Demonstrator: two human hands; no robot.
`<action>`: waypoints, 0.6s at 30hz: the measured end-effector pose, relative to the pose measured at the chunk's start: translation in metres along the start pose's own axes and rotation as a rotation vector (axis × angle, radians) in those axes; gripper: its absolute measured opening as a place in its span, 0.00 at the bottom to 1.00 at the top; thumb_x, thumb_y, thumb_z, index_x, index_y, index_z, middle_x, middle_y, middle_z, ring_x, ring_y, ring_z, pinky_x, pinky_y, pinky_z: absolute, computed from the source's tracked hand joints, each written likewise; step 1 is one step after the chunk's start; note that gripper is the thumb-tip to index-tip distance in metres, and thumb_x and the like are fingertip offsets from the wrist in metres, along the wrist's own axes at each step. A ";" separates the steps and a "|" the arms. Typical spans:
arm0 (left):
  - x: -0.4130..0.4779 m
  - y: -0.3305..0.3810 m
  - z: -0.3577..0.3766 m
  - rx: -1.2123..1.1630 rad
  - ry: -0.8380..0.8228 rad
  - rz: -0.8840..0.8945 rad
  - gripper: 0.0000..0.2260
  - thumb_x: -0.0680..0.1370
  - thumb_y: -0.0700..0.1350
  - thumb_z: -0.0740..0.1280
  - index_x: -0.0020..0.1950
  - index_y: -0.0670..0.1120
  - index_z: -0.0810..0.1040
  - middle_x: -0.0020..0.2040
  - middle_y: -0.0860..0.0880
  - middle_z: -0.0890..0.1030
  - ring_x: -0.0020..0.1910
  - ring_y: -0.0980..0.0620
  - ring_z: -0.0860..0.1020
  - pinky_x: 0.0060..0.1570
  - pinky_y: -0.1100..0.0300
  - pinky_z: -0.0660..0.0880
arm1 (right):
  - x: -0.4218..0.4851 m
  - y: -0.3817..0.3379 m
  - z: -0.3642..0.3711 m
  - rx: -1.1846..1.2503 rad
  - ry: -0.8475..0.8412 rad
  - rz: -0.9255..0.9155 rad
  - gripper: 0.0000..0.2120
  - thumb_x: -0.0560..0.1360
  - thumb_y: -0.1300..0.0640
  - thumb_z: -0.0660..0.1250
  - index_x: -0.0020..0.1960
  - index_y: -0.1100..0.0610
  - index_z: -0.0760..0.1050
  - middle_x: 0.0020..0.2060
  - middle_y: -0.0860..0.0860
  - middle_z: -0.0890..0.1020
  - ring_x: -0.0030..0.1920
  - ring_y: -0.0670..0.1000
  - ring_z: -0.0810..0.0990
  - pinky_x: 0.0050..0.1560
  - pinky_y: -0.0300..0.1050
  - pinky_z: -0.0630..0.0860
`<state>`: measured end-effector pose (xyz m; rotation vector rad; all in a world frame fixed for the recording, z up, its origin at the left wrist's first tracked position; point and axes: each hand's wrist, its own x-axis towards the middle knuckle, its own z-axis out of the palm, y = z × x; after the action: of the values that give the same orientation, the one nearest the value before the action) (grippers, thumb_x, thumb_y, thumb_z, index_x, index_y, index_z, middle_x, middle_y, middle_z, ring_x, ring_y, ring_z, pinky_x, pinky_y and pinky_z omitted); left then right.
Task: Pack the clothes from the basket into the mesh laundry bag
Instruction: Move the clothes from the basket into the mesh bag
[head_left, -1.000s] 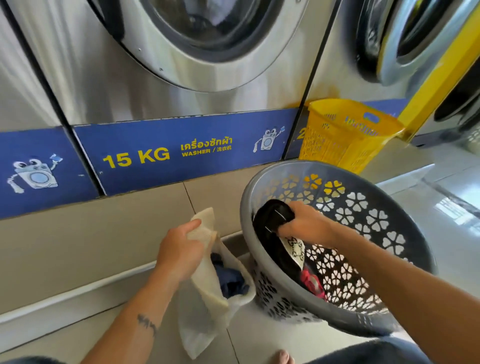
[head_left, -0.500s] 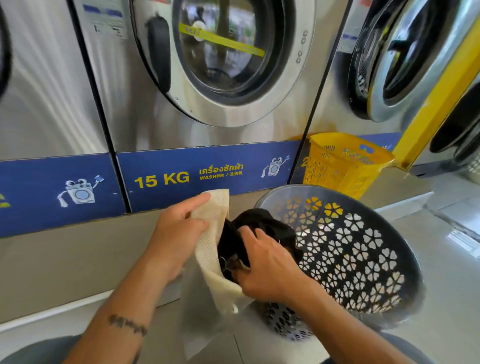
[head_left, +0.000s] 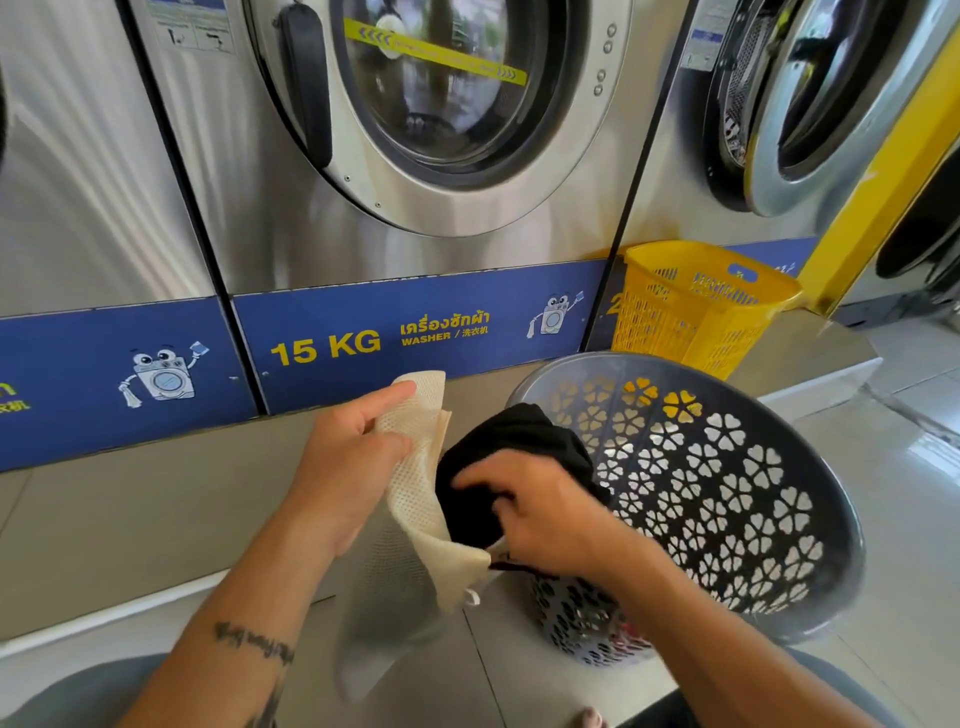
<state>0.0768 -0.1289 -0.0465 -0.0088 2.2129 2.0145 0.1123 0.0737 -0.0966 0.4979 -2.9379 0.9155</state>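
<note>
At a coin laundry, your left hand (head_left: 345, 470) pinches the rim of the cream mesh laundry bag (head_left: 415, 499), fingers (head_left: 387, 400) closed on the netting with the forefinger laid along its top edge, holding the mouth open as it did half a second ago. Your right hand (head_left: 540, 512) grips a black garment (head_left: 519, 441) and presses it into that mouth; a second ago this hand was down in the grey basket (head_left: 753, 519), taking hold of the dark cloth. The garment now bulges partly out of the bag, between the bag's rim and the basket's near wall. The bag hangs from your left hand above the tiled floor (head_left: 909, 545), just beside the basket and lifted higher than a second ago. The basket, with flower-shaped cut-outs, stands tilted on the floor, and something red shows low through its holes, too small to tell what.

Behind, the blue panel (head_left: 415, 332) under the steel washer (head_left: 441, 104) reads "15 KG" and "WASHER" in yellow, with Thai and Chinese script alongside and a cartoon washing machine at each end. A yellow strip with arrows crosses the round door glass; its print is unreadable. A yellow basket (head_left: 696, 306) stands on the raised step against the next machine.
</note>
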 end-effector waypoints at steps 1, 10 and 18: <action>0.001 -0.001 -0.001 -0.002 0.004 -0.007 0.26 0.76 0.30 0.64 0.68 0.54 0.79 0.62 0.52 0.80 0.55 0.50 0.81 0.54 0.51 0.80 | -0.001 0.007 -0.010 0.067 0.123 0.058 0.27 0.72 0.68 0.61 0.66 0.50 0.78 0.55 0.49 0.81 0.57 0.48 0.78 0.62 0.42 0.75; 0.003 -0.004 0.009 0.026 -0.001 -0.005 0.26 0.76 0.31 0.64 0.68 0.54 0.79 0.66 0.53 0.77 0.61 0.50 0.77 0.60 0.49 0.77 | -0.005 0.058 -0.026 0.848 -0.126 0.689 0.36 0.66 0.64 0.77 0.68 0.41 0.71 0.64 0.55 0.80 0.61 0.59 0.82 0.64 0.60 0.78; 0.003 -0.006 0.011 0.058 -0.010 -0.008 0.27 0.73 0.32 0.64 0.67 0.54 0.79 0.68 0.53 0.77 0.66 0.49 0.75 0.66 0.45 0.73 | 0.001 0.033 -0.016 0.241 0.052 0.486 0.20 0.64 0.56 0.71 0.54 0.49 0.72 0.46 0.49 0.83 0.47 0.52 0.83 0.50 0.58 0.82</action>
<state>0.0762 -0.1182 -0.0541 -0.0013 2.2610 1.9414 0.1003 0.1079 -0.1013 -0.2555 -2.9626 1.3079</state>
